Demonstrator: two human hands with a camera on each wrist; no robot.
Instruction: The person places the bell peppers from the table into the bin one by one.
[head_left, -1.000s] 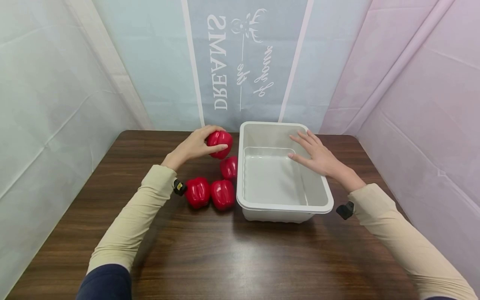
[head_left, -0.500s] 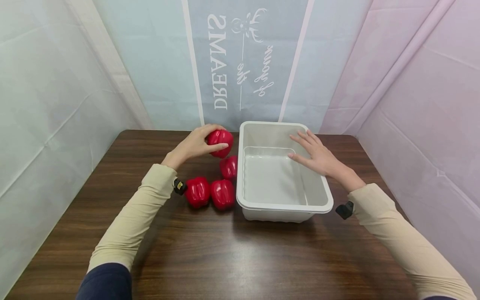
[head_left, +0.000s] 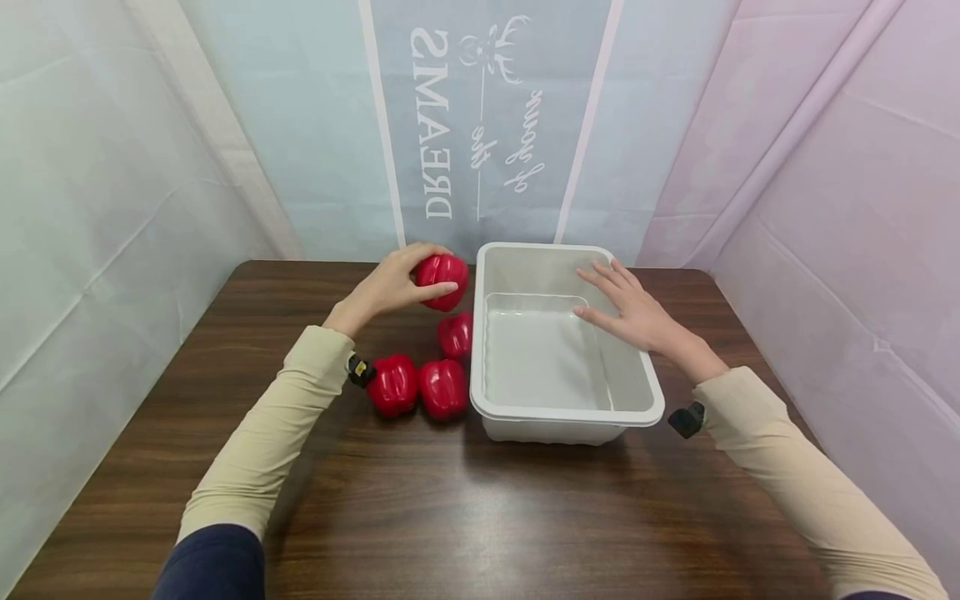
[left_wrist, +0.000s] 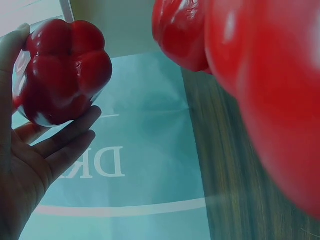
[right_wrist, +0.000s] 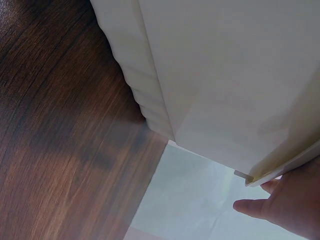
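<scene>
My left hand (head_left: 393,279) grips a red bell pepper (head_left: 442,282), thumb on the near side and fingers over the far side. The left wrist view shows this bell pepper (left_wrist: 65,72) raised, with fingers beneath it. Just below it in the head view, another red bell pepper (head_left: 454,335) lies against a light grey plastic bin (head_left: 543,358). Two more red bell peppers, a left one (head_left: 393,385) and a right one (head_left: 443,389), lie side by side closer to me. My right hand (head_left: 630,312) rests over the bin's right rim, its fingers spread and extended inside.
The dark wooden table (head_left: 480,517) carries everything. Behind it hangs a blue-grey cloth (head_left: 330,150) with mirrored lettering, and pale cloth walls stand at left and right. No objects show inside the bin.
My left hand has raised the bell pepper slightly and shifted it a little right, toward the bin. The right hand keeps its place on the rim.
</scene>
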